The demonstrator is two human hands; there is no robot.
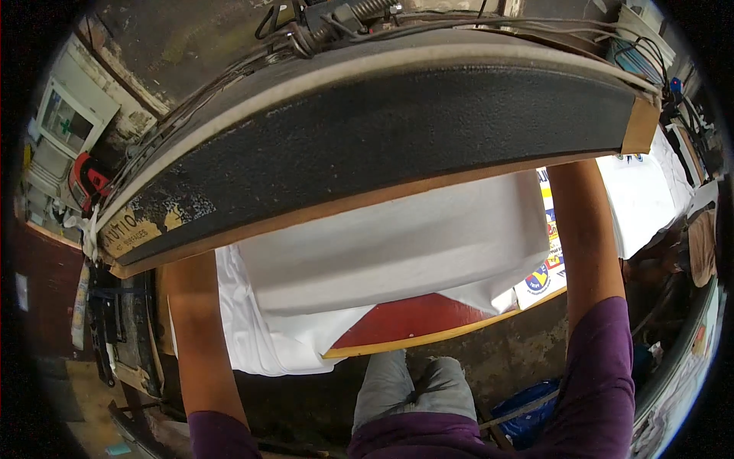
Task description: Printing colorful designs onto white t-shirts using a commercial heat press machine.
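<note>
Both my forearms, the left [197, 329] and the right [587, 237], reach forward under the black upper plate [397, 130] of a heat press. That plate hides both my hands, so their fingers and anything in them do not show. Between my arms a smooth greyish-white sheet or pad [397, 256] lies over white cloth [256, 333]. The cloth hangs in folds over the near left edge. Beside my right forearm lies a white printed sheet [537, 287] with coloured emblems. Part of a red board [413, 321] with a yellow edge shows at the front.
Cables and a coiled spring [373, 9] sit above the press. A stack of white sheets or cloth [642, 203] lies to the right, with a blue plastic bag [527, 409] low beside my legs. A red and black object [90, 180] and a white cabinet [73, 115] stand at left.
</note>
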